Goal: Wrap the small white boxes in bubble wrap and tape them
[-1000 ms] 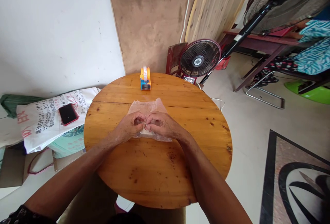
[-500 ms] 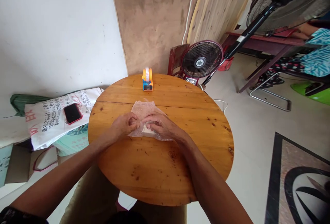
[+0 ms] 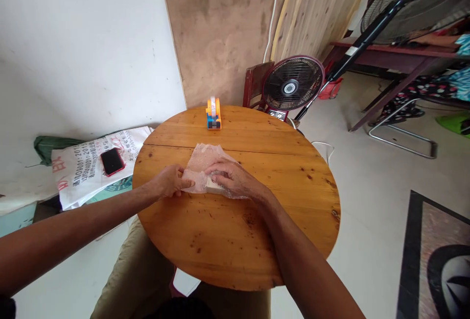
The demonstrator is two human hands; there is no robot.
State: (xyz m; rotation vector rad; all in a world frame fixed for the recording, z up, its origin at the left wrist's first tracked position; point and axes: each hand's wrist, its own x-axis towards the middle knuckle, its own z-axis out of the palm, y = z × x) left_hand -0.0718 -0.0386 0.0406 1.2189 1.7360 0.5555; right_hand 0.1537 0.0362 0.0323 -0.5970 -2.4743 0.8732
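Note:
A sheet of clear bubble wrap (image 3: 204,156) lies on the round wooden table (image 3: 227,240), its near part folded over a small pale flat block (image 3: 213,185). My left hand (image 3: 172,181) pinches the left edge of the wrap between thumb and fingers. Over the block rests my right hand (image 3: 231,178), its curled fingers pressing wrap and block down; the hand hides the block's right part. Beyond the wrap, an orange and blue tape dispenser (image 3: 213,113) with a roll of tape stands near the table's far edge.
A phone (image 3: 112,161) in a red case lies on white printed sacks (image 3: 79,189) left of the table. Behind the table stand a dark red fan (image 3: 290,88) and a black-poled fan (image 3: 367,35). A person (image 3: 440,84) sits at a desk far right.
My left hand has shifted left to the wrap's edge, and the wrap's left part now lies folded and flatter. My right hand stays on the block. The camera view has turned slightly left.

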